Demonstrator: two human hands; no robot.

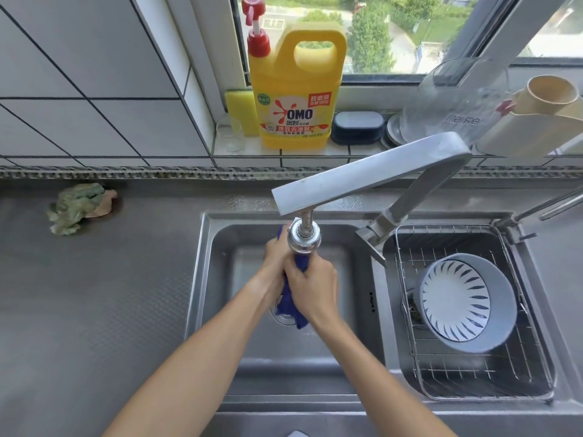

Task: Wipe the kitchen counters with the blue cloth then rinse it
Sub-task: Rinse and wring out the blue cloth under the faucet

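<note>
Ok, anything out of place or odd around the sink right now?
One thing: a crumpled green rag lies loose on the grey counter left of the sink. Otherwise normal: both hands grip the blue cloth under the steel faucet.

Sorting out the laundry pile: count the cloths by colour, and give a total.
Blue: 1, the blue cloth gripped by both hands, left hand and right hand, under the faucet over the sink.
Green: 1, the crumpled green cloth on the counter.
Total: 2
</note>
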